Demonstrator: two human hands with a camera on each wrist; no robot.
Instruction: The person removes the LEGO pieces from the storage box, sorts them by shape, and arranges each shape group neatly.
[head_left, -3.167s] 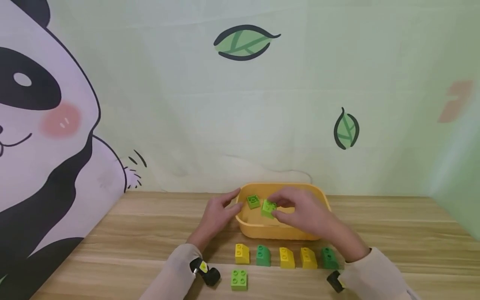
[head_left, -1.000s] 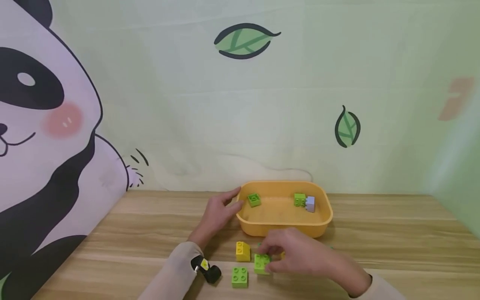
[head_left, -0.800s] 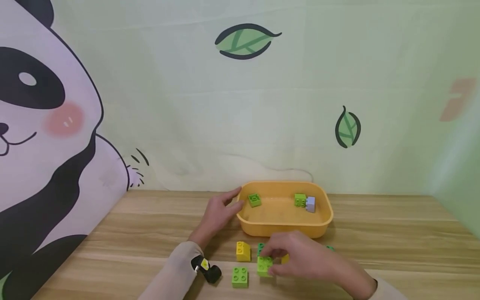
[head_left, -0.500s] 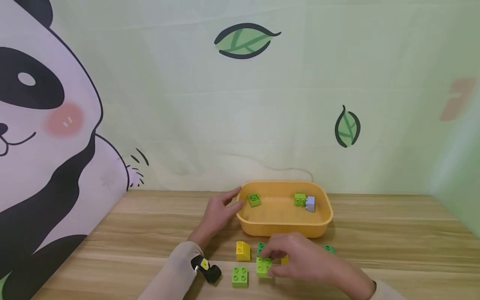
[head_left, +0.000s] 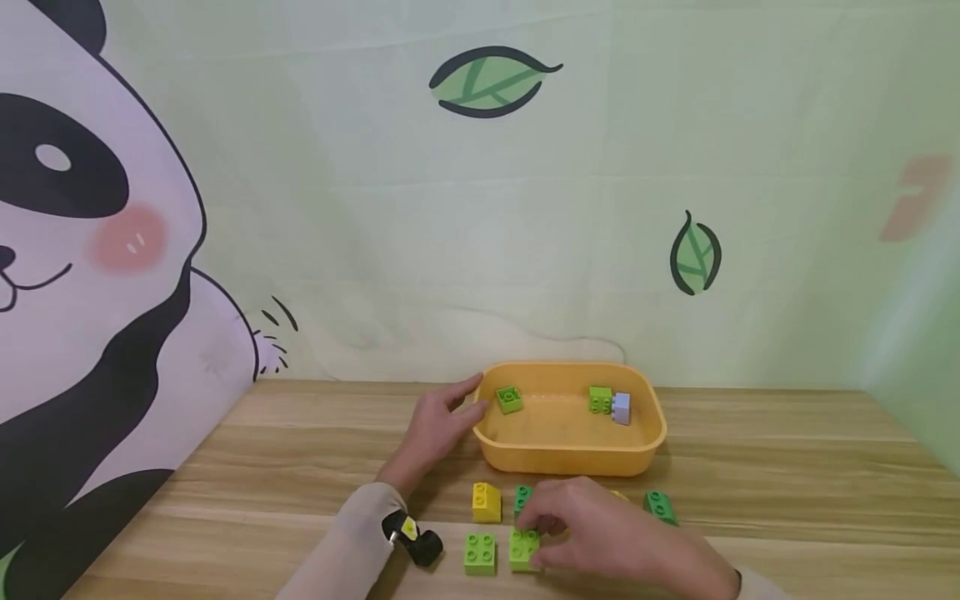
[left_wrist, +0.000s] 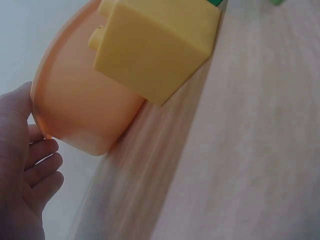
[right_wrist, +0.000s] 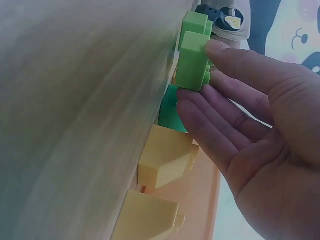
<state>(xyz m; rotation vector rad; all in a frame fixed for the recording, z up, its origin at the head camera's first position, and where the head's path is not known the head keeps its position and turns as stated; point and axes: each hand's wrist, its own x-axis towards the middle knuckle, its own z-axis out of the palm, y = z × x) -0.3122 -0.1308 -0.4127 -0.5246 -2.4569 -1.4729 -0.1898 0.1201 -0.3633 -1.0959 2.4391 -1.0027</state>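
My right hand (head_left: 592, 525) pinches a lime green toy brick (head_left: 523, 552) between thumb and fingers, low over the table. Just left of it another lime green brick (head_left: 480, 555) stands studs up. In the right wrist view, the pinched brick (right_wrist: 194, 62) shows at the thumb tip, with the dark green brick (right_wrist: 171, 109) by the fingers. My left hand (head_left: 435, 429) holds the left rim of an orange-yellow plastic tub (head_left: 570, 460). The left wrist view shows its thumb at the rim and its fingers bent against the outside.
In the tub lie two lime green bricks (head_left: 508, 400) and a pale blue one (head_left: 621, 408). A row of sloped bricks runs in front: yellow (head_left: 486, 503), dark green (head_left: 522, 498) and, at the right, dark green (head_left: 660, 507). My right hand partly covers the row's middle.
The right hand has come out of the tub with a lime green brick and lowered it beside the other one in front of the row. The left hand stays at the rim.
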